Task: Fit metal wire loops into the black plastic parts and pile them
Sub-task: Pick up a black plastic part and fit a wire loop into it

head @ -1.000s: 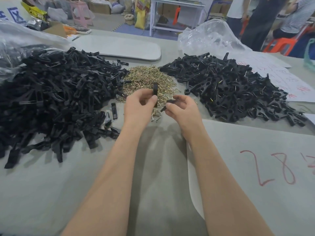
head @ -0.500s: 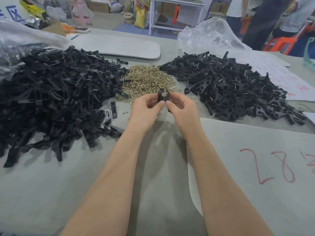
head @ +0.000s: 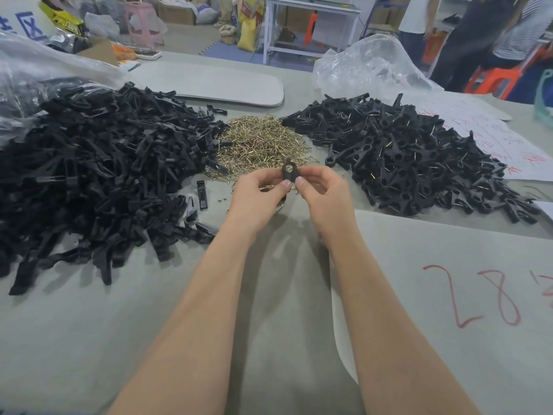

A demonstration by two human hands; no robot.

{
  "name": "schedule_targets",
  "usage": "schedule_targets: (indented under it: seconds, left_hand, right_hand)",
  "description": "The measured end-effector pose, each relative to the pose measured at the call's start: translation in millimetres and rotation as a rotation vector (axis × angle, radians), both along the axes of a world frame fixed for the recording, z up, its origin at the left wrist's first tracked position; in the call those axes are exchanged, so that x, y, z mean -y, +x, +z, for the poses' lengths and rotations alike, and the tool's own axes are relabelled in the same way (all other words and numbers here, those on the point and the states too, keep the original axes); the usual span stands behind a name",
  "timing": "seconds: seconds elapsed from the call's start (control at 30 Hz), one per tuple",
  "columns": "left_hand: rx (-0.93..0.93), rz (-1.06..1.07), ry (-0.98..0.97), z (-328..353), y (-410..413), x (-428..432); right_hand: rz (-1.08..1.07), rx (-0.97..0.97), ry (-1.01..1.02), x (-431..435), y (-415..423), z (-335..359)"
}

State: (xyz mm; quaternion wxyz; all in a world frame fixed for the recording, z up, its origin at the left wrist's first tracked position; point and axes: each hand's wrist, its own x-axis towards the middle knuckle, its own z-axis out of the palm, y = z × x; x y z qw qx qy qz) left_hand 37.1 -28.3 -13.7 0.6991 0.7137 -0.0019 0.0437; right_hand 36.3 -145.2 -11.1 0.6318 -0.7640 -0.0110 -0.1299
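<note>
While you hold the black part above the surface, just before the wire heap, your left hand and right hand pinch it with curled fingers, ring end up, apparently steadying it for a loop; no loop is discernible.

It was a small assembly workshop. A wide grey table carried bulk heaps of black parts and a pile of wire loops, with clear plastic bags beside them and paper sheets marked with red handwritten numbers. Behind stood cartons, sacks, plastic stools and a white metal stand.
</note>
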Motion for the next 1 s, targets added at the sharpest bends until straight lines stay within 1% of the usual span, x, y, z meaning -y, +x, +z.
schedule_targets:
  seconds: [0.13,0.27,0.37,0.43,0.53,0.6,0.63,0.67,0.7,0.73,0.77,0.8,0.83,0.87,0.9,0.93,1.0]
  left_hand:
    - [0.005,-0.01,-0.021,0.7,-1.4,0.6]
    - [-0.003,-0.043,-0.124,4.4,-4.3,0.0]
    - [-0.037,-0.025,-0.157,6.2,-4.2,-1.3]
    - [-0.068,-0.032,-0.195,7.5,-4.2,-2.3]
    - [-0.15,-0.115,-0.365,10.3,-3.9,-6.1]
    - [-0.165,-0.144,-0.454,12.3,-3.6,-8.8]
    - [-0.162,-0.113,-0.504,12.8,-3.0,-10.5]
    - [-0.162,-0.054,-0.579,13.1,-2.0,-13.0]
    - [-0.169,0.017,-0.678,13.6,-1.0,-16.3]
    - [-0.178,0.084,-0.786,13.8,0.4,-20.1]
    - [-0.186,0.138,-0.883,13.9,1.8,-23.6]
    - [-0.192,0.18,-0.957,14.3,3.0,-26.3]
    - [-0.198,0.207,-1.013,14.9,3.4,-28.1]
    - [-0.205,0.218,-1.055,15.5,3.3,-28.8]
    - [-0.215,0.22,-1.085,16.2,2.7,-29.0]
    - [-0.228,0.217,-1.101,17.3,2.1,-28.7]
    - [-0.249,0.21,-1.122,18.8,0.6,-27.2]
  right_hand:
    - [0.0,-0.017,0.025,-0.4,-0.8,-1.5]
    - [0.004,-0.028,0.084,-1.1,-1.5,-0.3]
    - [0.038,-0.103,0.238,-0.5,-0.9,0.3]
    - [0.143,-0.154,0.409,0.3,-1.1,2.2]
    - [0.277,-0.207,0.596,-1.3,-2.3,6.3]
    - [0.25,-0.24,0.68,-2.8,-3.4,7.9]
    - [0.208,-0.242,0.663,-3.5,-3.5,7.3]
    - [0.146,-0.219,0.542,-3.9,-3.4,6.4]
    - [0.077,-0.178,0.31,-4.3,-3.2,4.1]
    - [0.026,-0.134,0.019,-5.2,-3.4,0.4]
    - [0.012,-0.093,-0.256,-7.8,-3.7,-4.6]
    - [0.026,-0.072,-0.489,-11.1,-3.7,-9.1]
    - [0.05,-0.065,-0.67,-14.6,-3.5,-13.3]
    - [0.068,-0.061,-0.801,-18.2,-3.2,-17.0]
    - [0.072,-0.057,-0.874,-20.9,-3.1,-19.4]
    - [0.063,-0.053,-0.89,-21.8,-2.5,-20.4]
    - [0.044,-0.045,-0.854,-21.5,-1.8,-21.0]
